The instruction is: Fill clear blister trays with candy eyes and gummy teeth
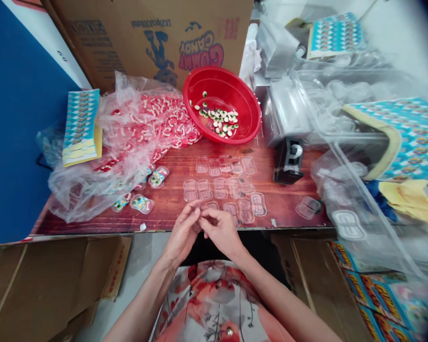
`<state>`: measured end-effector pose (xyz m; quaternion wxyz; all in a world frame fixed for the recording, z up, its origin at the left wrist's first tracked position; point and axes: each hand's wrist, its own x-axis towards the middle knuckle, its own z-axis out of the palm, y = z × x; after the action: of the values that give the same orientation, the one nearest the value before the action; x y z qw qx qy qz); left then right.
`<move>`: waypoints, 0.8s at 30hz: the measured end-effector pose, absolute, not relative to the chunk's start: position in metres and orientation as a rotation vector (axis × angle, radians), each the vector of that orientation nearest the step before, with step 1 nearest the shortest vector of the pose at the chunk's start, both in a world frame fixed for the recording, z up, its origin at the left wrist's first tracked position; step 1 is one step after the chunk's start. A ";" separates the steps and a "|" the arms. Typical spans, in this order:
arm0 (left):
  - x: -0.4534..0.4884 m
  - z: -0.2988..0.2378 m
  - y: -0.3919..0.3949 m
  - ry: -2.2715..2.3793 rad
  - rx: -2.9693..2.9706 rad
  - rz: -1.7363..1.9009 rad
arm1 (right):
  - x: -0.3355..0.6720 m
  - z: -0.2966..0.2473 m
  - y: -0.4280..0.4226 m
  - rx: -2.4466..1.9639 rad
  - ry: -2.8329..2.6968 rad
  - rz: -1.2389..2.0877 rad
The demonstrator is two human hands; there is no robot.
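Note:
My left hand point(185, 228) and my right hand point(219, 227) meet at the table's front edge. Their fingers are closed together around a small clear plastic tray point(197, 228), mostly hidden by the fingers. Just beyond them, several empty clear plastic trays point(220, 188) lie in rough rows on the wooden table point(171, 202). Left of my hands are filled packs point(141, 204) with eyeball candies and colourful labels. A red basin point(223, 76) farther back holds loose green-and-white eyeball candies point(221, 121).
A plastic bag of red-and-white candies point(153, 116) lies at the back left, beside label sheets point(81, 126). A black tape dispenser point(288, 160) stands on the right, near a clear bin point(360, 137). A cardboard box point(146, 42) blocks the back; a blue panel point(21, 123) bounds the left.

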<state>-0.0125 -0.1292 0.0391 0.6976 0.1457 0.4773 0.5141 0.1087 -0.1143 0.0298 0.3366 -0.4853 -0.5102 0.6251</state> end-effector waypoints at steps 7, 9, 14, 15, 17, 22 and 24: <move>-0.013 0.039 -0.133 1.046 0.294 1.164 | 0.103 0.033 -0.113 -1.308 -1.330 1.622; -0.013 0.037 -0.135 1.063 0.288 1.174 | 0.101 0.033 -0.114 -1.333 -1.331 1.584; -0.023 0.029 -0.145 1.102 0.304 1.140 | 0.098 0.036 -0.114 -1.352 -1.252 1.644; -0.027 0.028 -0.147 1.113 0.312 1.124 | 0.099 0.036 -0.114 -1.370 -1.233 1.675; -0.038 0.027 -0.151 1.170 0.341 1.100 | 0.100 0.034 -0.114 -1.421 -1.213 1.706; -0.058 0.024 -0.150 1.436 0.497 1.108 | 0.101 0.023 -0.109 -1.575 -1.408 1.490; -0.059 0.021 -0.147 1.483 0.522 1.097 | 0.099 0.022 -0.105 -1.624 -1.568 1.341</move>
<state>-0.0592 -0.1469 0.0205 0.5747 0.2230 0.6331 0.4682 0.0992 -0.1050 0.0222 0.2551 -0.5980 -0.5774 0.4939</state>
